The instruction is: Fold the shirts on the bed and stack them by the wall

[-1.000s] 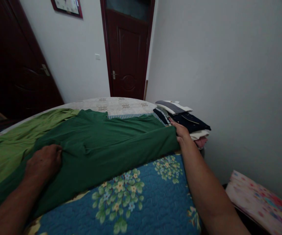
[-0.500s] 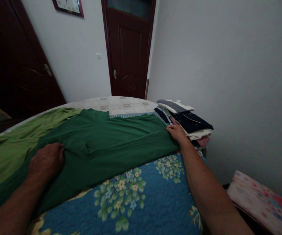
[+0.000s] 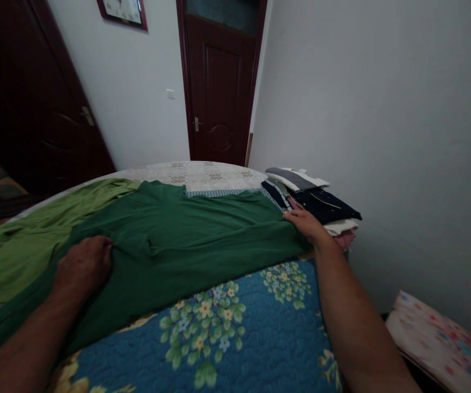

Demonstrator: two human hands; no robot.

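A dark green long garment, apparently a shirt (image 3: 202,229), lies spread across the table with a fold running along its near side. My left hand (image 3: 85,265) is closed on its cloth toward the left, fingertips pinching a bit of fabric and drawing creases from it. At the garment's right end, my right hand (image 3: 306,225) holds the edge between thumb and fingers, close to the stack of clothes. Under the green garment's left part lies a light green garment (image 3: 26,240), rumpled. A blue floral quilted cloth (image 3: 276,338) lies beneath, nearest me.
A stack of folded clothes (image 3: 321,204) stands at the table's right edge, near the wall. The pale patterned tablecloth (image 3: 196,172) shows at the back. A pink floral box-like item (image 3: 440,338) sits low at right. Behind are a brown door (image 3: 222,87) and a wall clock (image 3: 124,11).
The view has turned slightly left, so everything sits a little further right. Both hands keep their places on the green shirt; the right fingers look slightly straighter.
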